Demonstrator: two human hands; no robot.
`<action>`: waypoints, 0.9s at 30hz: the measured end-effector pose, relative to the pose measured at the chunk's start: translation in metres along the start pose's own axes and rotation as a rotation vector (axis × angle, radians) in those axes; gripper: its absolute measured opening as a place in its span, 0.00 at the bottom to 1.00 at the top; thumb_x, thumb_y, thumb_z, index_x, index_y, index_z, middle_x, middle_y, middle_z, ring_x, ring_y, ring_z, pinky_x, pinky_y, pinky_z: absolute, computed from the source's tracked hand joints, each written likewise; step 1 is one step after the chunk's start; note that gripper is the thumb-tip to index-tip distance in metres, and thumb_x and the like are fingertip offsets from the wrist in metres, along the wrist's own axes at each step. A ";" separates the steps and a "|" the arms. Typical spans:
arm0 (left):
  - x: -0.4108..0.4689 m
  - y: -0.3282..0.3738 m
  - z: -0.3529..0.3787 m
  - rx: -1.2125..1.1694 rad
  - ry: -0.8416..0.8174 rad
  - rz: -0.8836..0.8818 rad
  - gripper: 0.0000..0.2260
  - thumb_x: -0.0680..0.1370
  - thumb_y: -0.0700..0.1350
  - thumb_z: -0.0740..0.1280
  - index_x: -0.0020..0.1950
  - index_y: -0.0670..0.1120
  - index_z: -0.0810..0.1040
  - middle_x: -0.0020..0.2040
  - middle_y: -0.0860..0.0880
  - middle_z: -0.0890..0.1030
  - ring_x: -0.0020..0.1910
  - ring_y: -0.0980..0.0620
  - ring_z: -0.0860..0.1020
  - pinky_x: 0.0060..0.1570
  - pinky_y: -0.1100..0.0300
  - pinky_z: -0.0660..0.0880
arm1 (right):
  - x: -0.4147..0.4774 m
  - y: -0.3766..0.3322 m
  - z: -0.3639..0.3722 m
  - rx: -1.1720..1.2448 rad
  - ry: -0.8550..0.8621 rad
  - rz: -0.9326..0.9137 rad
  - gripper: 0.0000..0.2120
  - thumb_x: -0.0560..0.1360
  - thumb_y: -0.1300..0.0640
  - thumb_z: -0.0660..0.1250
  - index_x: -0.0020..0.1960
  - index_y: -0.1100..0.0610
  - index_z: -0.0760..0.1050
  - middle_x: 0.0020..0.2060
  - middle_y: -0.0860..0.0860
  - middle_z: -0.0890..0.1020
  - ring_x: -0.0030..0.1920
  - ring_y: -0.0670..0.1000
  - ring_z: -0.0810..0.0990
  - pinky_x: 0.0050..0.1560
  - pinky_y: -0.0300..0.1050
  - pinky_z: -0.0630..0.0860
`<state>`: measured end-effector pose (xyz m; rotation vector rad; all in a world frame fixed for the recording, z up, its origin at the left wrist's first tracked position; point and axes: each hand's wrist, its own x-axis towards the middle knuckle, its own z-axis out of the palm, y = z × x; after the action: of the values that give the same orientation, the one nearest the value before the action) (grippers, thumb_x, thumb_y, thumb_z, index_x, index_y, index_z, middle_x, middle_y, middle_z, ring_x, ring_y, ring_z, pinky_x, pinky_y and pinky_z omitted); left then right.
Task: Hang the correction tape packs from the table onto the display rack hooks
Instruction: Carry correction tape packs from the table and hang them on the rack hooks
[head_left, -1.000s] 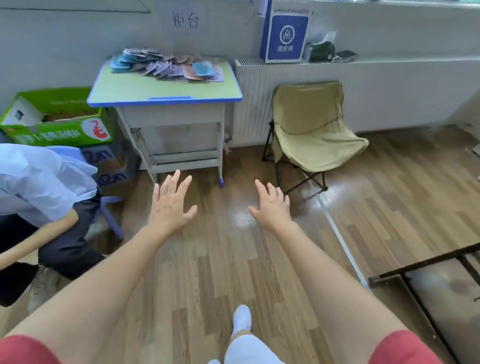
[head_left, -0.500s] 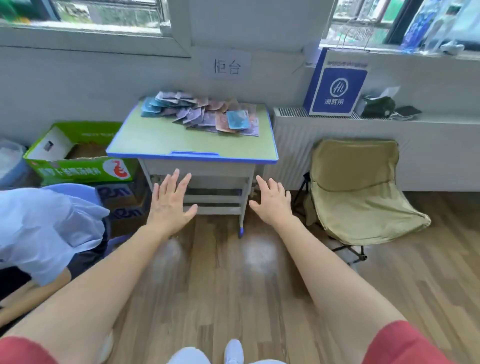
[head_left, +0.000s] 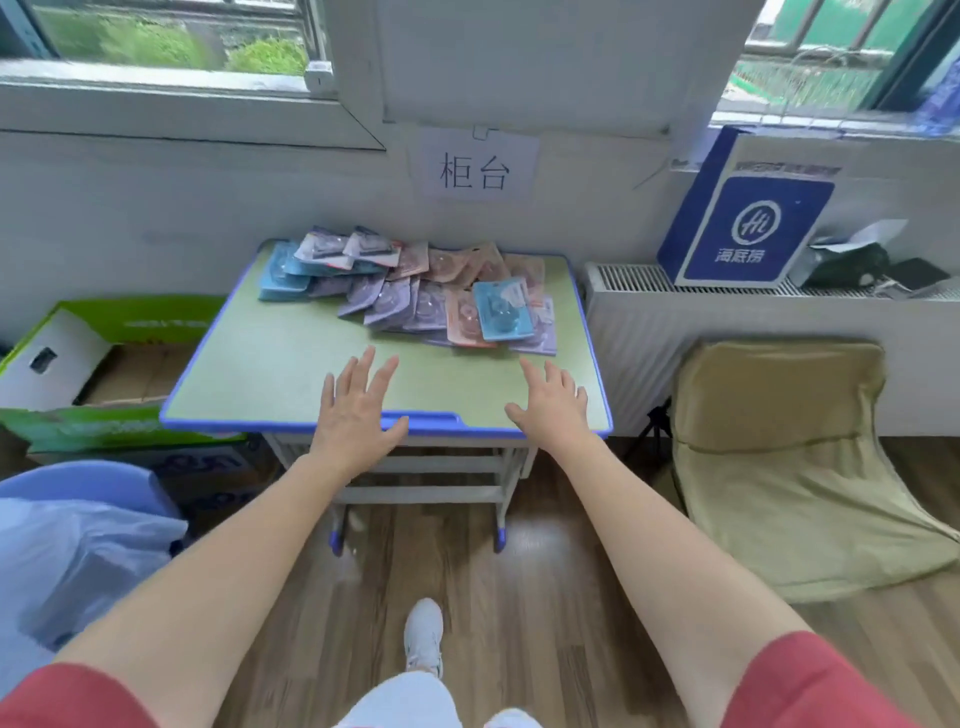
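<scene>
A loose pile of correction tape packs (head_left: 415, 291) in blue, purple and pink lies across the far half of a small green table (head_left: 270, 364) with a blue rim. One blue pack (head_left: 501, 309) lies on top at the right of the pile. My left hand (head_left: 356, 410) is stretched out flat over the table's front edge, fingers straight, holding nothing. My right hand (head_left: 553, 402) is held the same way near the table's front right corner, short of the packs. No display rack is in view.
A green cardboard box (head_left: 104, 364) stands left of the table. A folding fabric chair (head_left: 784, 457) sits at the right, below a radiator shelf with a blue bag (head_left: 748, 223). Another person's light-blue sleeve (head_left: 72, 561) is at the lower left. Wood floor lies underfoot.
I have walked up to the table, which now fills the middle of the view. Both hands, still flat and empty, have come from over the floor to over its front edge.
</scene>
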<state>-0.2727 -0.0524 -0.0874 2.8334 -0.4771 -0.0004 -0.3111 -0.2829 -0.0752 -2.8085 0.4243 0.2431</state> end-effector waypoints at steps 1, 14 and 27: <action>0.020 -0.007 -0.001 0.000 -0.005 0.000 0.34 0.78 0.52 0.64 0.79 0.50 0.50 0.79 0.46 0.47 0.78 0.45 0.47 0.74 0.48 0.42 | 0.019 -0.007 -0.001 0.000 -0.004 0.008 0.33 0.79 0.48 0.60 0.78 0.50 0.47 0.75 0.57 0.57 0.75 0.59 0.55 0.72 0.59 0.54; 0.185 -0.052 0.014 -0.015 -0.111 -0.017 0.33 0.78 0.54 0.63 0.78 0.51 0.51 0.79 0.47 0.48 0.77 0.46 0.48 0.74 0.51 0.42 | 0.186 -0.043 0.005 0.082 -0.064 0.178 0.36 0.77 0.44 0.63 0.78 0.50 0.50 0.77 0.57 0.51 0.75 0.62 0.52 0.72 0.61 0.56; 0.325 -0.063 0.019 0.082 -0.068 -0.122 0.30 0.80 0.58 0.58 0.78 0.51 0.53 0.79 0.45 0.49 0.77 0.43 0.47 0.74 0.45 0.43 | 0.253 -0.033 0.018 0.023 -0.074 0.212 0.31 0.79 0.45 0.61 0.77 0.50 0.52 0.77 0.55 0.51 0.74 0.63 0.55 0.70 0.60 0.60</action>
<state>0.0541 -0.1045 -0.1084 2.9464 -0.3245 -0.1035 -0.0646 -0.3138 -0.1361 -2.7211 0.7036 0.3829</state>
